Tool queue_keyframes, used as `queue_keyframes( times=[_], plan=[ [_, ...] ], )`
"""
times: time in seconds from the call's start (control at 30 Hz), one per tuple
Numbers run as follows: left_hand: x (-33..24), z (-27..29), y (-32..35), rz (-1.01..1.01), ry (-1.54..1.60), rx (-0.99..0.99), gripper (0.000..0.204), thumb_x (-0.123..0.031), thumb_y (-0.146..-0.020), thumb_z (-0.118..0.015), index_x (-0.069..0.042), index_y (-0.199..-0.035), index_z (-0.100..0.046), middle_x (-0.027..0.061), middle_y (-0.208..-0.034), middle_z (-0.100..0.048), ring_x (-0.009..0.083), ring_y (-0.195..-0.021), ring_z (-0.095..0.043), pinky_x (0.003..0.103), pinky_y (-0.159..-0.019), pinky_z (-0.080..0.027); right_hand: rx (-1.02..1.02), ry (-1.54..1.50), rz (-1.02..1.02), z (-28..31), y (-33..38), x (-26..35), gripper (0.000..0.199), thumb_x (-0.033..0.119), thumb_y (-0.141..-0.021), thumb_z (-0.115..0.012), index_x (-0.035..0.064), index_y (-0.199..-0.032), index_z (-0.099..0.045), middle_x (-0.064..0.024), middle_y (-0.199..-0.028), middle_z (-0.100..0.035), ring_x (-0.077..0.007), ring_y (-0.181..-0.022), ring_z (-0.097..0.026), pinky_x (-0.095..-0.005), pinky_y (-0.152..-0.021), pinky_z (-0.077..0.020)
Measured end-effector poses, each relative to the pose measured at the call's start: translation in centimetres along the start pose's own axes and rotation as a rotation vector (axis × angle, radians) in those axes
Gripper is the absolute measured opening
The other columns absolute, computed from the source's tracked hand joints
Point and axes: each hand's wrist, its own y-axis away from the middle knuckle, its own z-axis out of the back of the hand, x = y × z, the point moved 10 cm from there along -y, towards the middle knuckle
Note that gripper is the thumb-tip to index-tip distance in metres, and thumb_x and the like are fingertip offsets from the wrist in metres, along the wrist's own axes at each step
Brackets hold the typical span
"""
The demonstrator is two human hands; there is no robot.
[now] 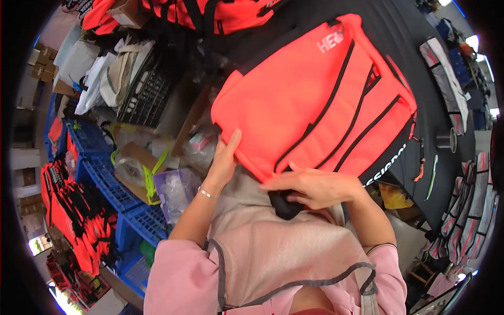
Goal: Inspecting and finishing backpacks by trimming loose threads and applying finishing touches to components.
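A bright orange-red backpack (283,100) with black zippers lies tilted across the black table, its near edge at my lap. My left hand (227,156) grips its left edge, thumb on the upper face and fingers mostly hidden beneath. At the near corner my right hand (323,186) is closed on the edge, its fingers reaching left over the fabric. Just under those fingers a black padded piece (286,206) hangs out; its full shape is hidden. Orange zipper cords (420,165) dangle from the bag's right side.
More orange bags (220,18) lie at the far side of the table (441,173). On the left stand a black crate (144,89), blue crates (105,163) and a purple bin (178,191). A metal cup (446,140) and a pale green tool (432,177) rest at right.
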Motion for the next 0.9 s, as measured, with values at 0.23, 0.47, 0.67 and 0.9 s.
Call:
queue_keyframes(
  times=[0.23,0.47,0.67,0.9],
  plan=[
    [-13.6,-3.8,-3.3,-0.675,-0.689,0.065,0.069,-0.034,-0.092,-0.066,0.001,-0.144,-0.038,0.0162,-0.143,-0.046,0.0258,-0.130,-0.046,0.036,-0.109,-0.036,-0.492,0.076,-0.234,9.9,3.0,-0.2,0.030,0.014,-0.091,-0.061,-0.0004,-0.118,-0.064,-0.0181,-0.108,-0.069,-0.0334,-0.093,-0.068,-0.0393,-0.081,-0.0536],
    [-10.2,-6.7,-7.5,-0.192,-1.086,0.305,0.056,-0.029,-0.088,-0.069,0.002,-0.131,-0.052,0.0197,-0.122,-0.063,0.0256,-0.112,-0.062,0.034,-0.097,-0.046,-1.077,-0.251,-0.332,15.2,3.1,-10.8,0.031,0.021,-0.097,-0.060,-0.0035,-0.116,-0.059,-0.0113,-0.100,-0.067,-0.0169,-0.083,-0.068,-0.0293,-0.073,-0.0540],
    [-11.1,-10.7,4.2,-0.671,-1.184,0.184,0.064,0.004,-0.073,-0.064,-0.005,-0.134,-0.052,0.0182,-0.101,-0.061,0.0380,-0.095,-0.061,0.043,-0.081,-0.051,-1.342,-0.539,-0.296,20.4,6.5,-9.1,0.057,0.055,-0.091,-0.060,-0.0004,-0.103,-0.056,-0.0103,-0.082,-0.061,-0.0195,-0.067,-0.067,-0.0289,-0.060,-0.0568],
    [-9.3,-16.2,10.4,-0.975,-1.428,0.307,0.055,-0.010,-0.082,-0.069,-0.007,-0.135,-0.057,0.0028,-0.071,-0.046,0.0162,-0.057,-0.053,0.031,-0.053,-0.045,-1.245,0.132,-0.763,26.9,6.9,-4.8,0.067,0.061,-0.086,-0.062,-0.0041,-0.068,-0.060,-0.0114,-0.059,-0.059,-0.0177,-0.060,-0.061,-0.0289,-0.056,-0.0487]
  ],
)
